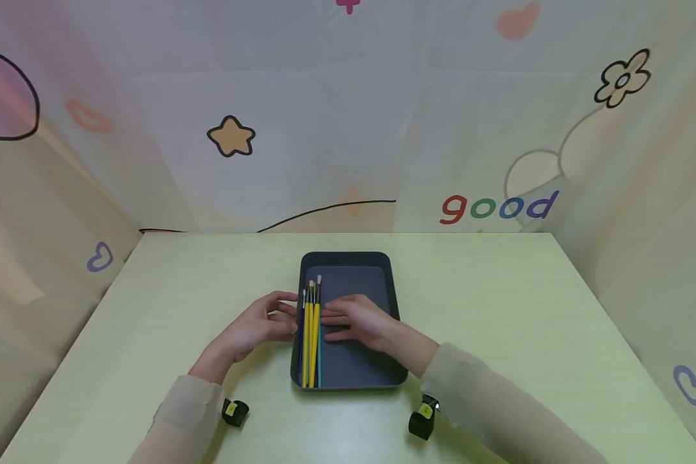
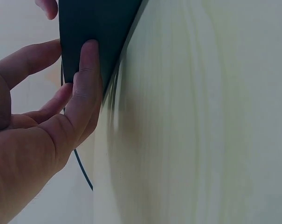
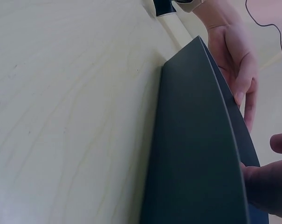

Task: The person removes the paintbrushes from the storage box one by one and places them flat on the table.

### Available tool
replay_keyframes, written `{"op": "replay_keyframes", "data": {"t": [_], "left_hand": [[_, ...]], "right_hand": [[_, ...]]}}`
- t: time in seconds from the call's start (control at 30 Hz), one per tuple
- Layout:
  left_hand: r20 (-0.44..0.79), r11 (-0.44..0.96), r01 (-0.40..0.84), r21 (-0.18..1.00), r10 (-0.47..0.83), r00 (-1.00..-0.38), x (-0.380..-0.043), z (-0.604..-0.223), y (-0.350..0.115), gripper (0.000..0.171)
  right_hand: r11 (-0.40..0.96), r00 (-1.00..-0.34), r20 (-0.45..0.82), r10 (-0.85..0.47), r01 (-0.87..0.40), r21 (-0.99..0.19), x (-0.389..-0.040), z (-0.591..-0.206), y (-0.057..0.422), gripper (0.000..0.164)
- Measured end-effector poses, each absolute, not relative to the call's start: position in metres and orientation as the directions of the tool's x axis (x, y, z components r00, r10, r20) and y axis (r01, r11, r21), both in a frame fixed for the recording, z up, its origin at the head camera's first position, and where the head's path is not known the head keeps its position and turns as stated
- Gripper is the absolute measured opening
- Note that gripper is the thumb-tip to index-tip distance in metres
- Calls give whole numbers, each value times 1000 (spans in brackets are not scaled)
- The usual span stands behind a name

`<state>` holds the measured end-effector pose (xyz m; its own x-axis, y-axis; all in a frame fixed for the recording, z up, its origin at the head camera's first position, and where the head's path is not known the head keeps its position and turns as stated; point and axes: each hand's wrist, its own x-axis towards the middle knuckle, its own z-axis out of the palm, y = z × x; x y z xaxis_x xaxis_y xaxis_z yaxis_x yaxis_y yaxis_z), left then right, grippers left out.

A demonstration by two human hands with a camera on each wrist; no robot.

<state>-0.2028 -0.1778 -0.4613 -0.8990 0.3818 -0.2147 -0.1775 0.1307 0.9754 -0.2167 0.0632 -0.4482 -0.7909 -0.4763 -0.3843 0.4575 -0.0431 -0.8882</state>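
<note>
In the head view a dark grey rectangular tray [image 1: 362, 283] rests on the table. Several slim paintbrushes [image 1: 314, 335] lie lengthwise along its left side, bristles toward the far end; their handles are yellow, dark blue and teal. My left hand [image 1: 263, 325] is at the tray's left side, its fingertips at the rim. In the left wrist view, fingers [image 2: 88, 60] touch the outside of the tray wall [image 2: 101, 23]. Over the tray floor, just right of the brushes, my right hand [image 1: 362, 321] holds its fingers loosely extended toward them, with nothing gripped.
The pale wooden table [image 1: 499, 309] extends around the tray. A printed curtain [image 1: 325, 148] hangs behind and at both sides. Small black devices with yellow-green labels hang below the wrists, one at the left [image 1: 235, 412] and one at the right [image 1: 423, 417].
</note>
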Motion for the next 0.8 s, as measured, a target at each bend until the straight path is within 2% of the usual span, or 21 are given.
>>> {"op": "replay_keyframes", "data": {"t": [0.23, 0.43, 0.8], "left_hand": [[-215, 131, -177, 975, 387, -897, -204, -463, -178, 63], [-225, 142, -184, 973, 369, -902, -204, -465, -180, 62], [-231, 150, -187, 971, 378, -896, -205, -464, -178, 61]], "right_hand": [[-40, -803, -392, -449, 456, -889, -216, -452, 53, 45], [-25, -822, -365, -438, 417, -909, -213, -454, 45, 49], [15, -854, -324, -408, 348, -937, -215, -460, 31, 46]]}}
